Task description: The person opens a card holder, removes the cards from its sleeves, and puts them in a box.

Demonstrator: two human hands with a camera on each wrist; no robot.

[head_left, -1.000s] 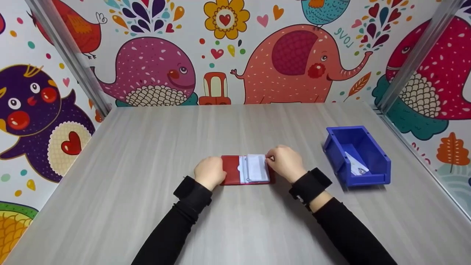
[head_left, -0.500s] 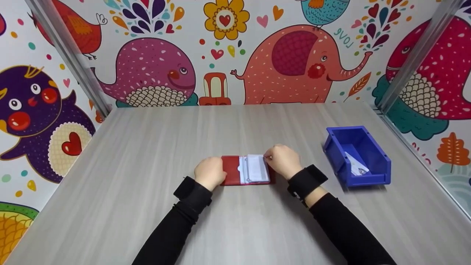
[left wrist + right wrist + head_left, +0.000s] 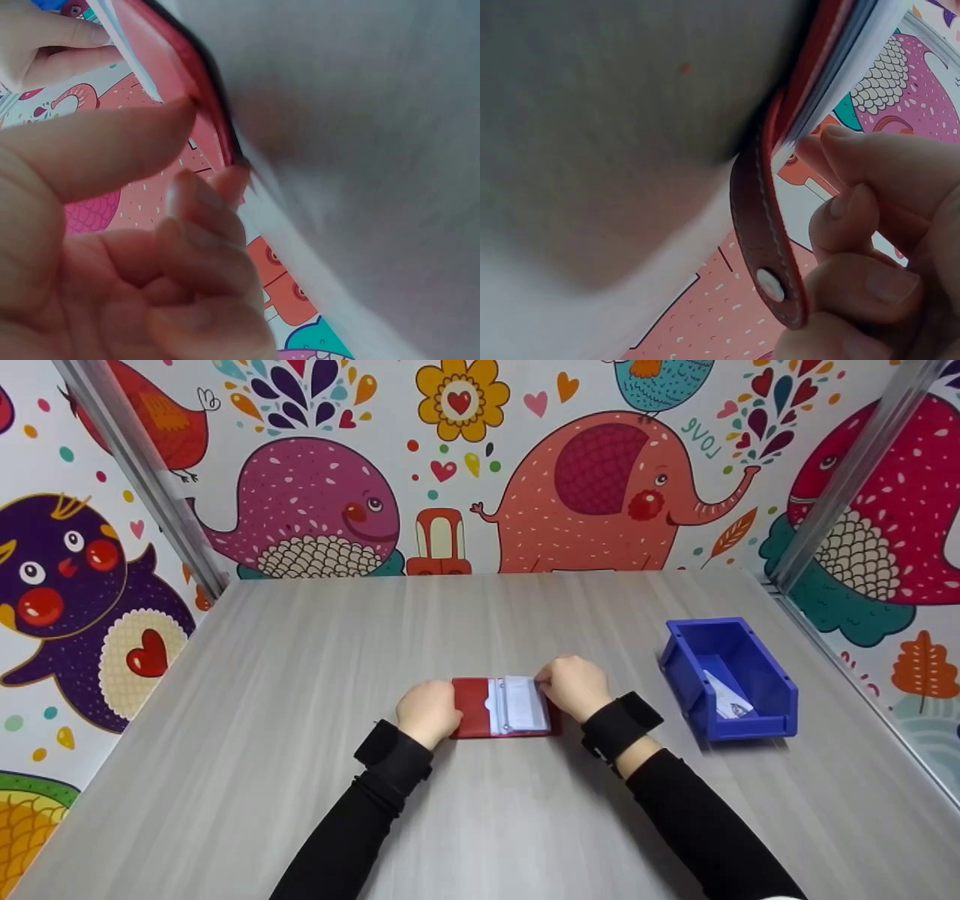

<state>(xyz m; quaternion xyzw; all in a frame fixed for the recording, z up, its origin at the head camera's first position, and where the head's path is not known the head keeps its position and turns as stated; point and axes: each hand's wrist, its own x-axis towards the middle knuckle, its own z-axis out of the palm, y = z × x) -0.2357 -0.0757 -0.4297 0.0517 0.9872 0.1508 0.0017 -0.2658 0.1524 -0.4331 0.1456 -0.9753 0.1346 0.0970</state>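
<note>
A small red card holder (image 3: 471, 709) lies spread open on the table, with a stack of clear sleeves (image 3: 526, 706) on its right half. My left hand (image 3: 427, 712) pinches the left cover's outer edge; in the left wrist view the thumb lies on the red cover (image 3: 169, 56) and fingertips reach its underside. At the upper right corner of the sleeves is my right hand (image 3: 576, 688), thumb and forefinger pinching their edge. From the right cover a strap (image 3: 754, 202) with a metal snap (image 3: 770, 285) sticks out beside the curled right fingers.
To the right stands a blue plastic bin (image 3: 754, 727) with a white printed piece (image 3: 727, 697) inside. Behind the table (image 3: 322, 645) rises a wall (image 3: 450, 457) printed with cartoon animals, and metal posts (image 3: 150, 472) mark the corners.
My right hand has slid slightly left along the sleeves' upper edge, its wrist coming in a little. The left hand, the card holder and the bin stay in place.
</note>
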